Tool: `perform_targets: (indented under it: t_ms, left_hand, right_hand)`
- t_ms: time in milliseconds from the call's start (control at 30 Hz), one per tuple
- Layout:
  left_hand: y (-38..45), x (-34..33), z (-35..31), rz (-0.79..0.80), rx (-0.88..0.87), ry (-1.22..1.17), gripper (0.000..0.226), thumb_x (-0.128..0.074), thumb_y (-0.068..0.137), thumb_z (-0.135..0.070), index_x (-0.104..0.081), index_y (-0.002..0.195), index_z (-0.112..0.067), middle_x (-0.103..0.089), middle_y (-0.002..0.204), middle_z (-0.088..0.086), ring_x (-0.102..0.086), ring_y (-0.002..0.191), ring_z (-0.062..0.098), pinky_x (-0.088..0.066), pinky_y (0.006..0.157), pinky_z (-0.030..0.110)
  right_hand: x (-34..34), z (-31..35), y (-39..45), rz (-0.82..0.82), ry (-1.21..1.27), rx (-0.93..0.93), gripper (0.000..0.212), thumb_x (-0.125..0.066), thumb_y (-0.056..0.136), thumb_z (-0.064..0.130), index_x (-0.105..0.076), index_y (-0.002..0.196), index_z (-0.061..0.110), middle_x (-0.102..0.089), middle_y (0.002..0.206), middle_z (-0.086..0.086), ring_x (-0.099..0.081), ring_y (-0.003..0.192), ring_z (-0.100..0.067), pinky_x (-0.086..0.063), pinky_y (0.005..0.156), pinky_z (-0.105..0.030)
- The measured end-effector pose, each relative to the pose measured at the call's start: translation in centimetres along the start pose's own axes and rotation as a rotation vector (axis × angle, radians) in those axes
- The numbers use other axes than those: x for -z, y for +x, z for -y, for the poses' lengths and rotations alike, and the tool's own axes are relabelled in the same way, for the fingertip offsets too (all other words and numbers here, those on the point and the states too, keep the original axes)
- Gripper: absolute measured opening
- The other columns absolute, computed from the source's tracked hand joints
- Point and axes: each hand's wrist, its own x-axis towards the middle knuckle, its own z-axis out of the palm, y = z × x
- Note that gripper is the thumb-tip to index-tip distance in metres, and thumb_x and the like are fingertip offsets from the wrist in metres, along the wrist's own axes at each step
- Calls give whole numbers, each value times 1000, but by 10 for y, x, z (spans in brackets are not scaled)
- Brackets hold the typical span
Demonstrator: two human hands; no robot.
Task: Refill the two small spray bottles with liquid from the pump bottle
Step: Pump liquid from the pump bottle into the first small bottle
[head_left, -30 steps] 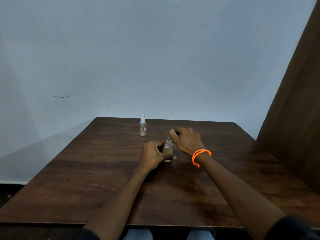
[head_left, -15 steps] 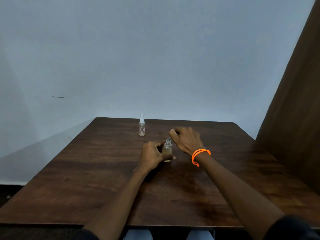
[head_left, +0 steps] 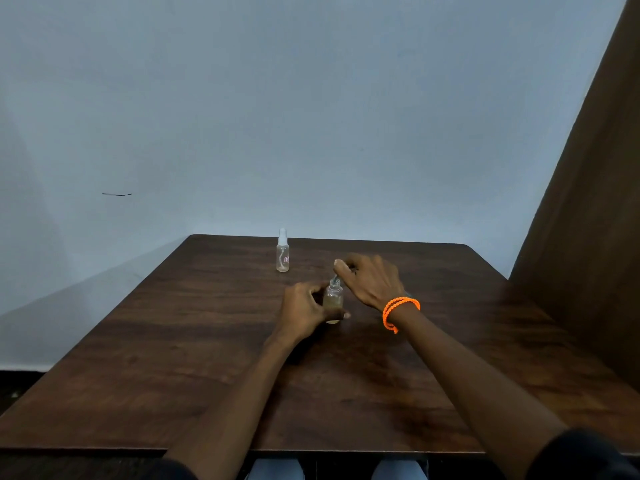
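upright, bottle (head_left: 333,299) in left hand (head_left: 302,310)

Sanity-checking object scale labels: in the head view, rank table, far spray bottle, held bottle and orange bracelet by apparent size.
1. Table, by far the largest.
2. Far spray bottle, upright near the back edge.
3. Held bottle and orange bracelet: they look alike, the bottle is partly hidden by the hands, so no ranking. Both sit nearer the camera.
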Motion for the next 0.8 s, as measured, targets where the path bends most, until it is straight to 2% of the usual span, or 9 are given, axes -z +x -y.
perform_targets:
  t_ms: [133,200,333,433,533,667,733,800]
  left_hand:
    - [-1,0,-4,6,9,-16,40,-105,56,-33,-82,87,-27,-69,62,-25,-58,57,-11,-41,55,12]
    - [-1,0,-3,2,9,-23,42,-106,56,-33,-83,91,-25,-68,61,-26,-57,56,-11,-41,55,12]
    - [-2,1,-2,7,-1,-23,48,-105,56,-34,-85,99,-23,-72,66,-23,-61,61,-11,-45,59,13]
    - [-2,1,-4,-3,3,-19,48,-105,56,-35,-85,97,-24,-71,65,-24,-61,60,-12,-44,58,13]
    - [-1,1,-4,-1,-2,-6,51,-106,55,-36,-85,101,-23,-71,65,-25,-61,61,-13,-43,58,11]
    - [-1,1,-3,-5,-1,-4,49,-105,55,-38,-85,98,-26,-73,68,-22,-63,62,-10,-46,58,14]
    - [-1,1,-2,-3,2,-14,51,-105,54,-39,-86,100,-25,-76,73,-19,-67,66,-8,-49,60,17]
    - [-2,1,-3,-6,10,-19,53,-106,55,-37,-86,101,-22,-74,69,-20,-64,63,-10,-46,59,13]
  right_hand:
    - [4,1,-1,-19,62,2,40,-42,97,48,-67,80,22,-62,67,1,-62,75,-30,-38,61,-34]
    - [4,0,-1,-28,43,9,39,-42,98,48,-69,85,23,-66,72,1,-64,79,-32,-39,63,-35]
    - [0,1,2,-25,16,13,55,-30,96,61,-72,100,26,-76,90,-3,-67,88,-32,-46,68,-36]
    - [1,2,1,-10,47,18,47,-34,97,53,-67,87,22,-69,76,-3,-66,81,-33,-39,62,-34]
    - [3,3,1,-12,41,14,39,-39,101,44,-67,87,20,-70,78,-8,-64,82,-36,-37,62,-35]
    - [3,3,2,-12,-13,20,46,-37,103,53,-69,98,21,-72,87,-9,-64,85,-35,-38,65,-36]
    - [2,4,3,-10,4,22,48,-36,102,54,-69,90,20,-70,79,-6,-64,81,-33,-38,63,-35]
    - [1,4,2,-10,36,18,46,-36,100,50,-66,83,20,-67,72,-4,-63,77,-33,-37,60,-34]
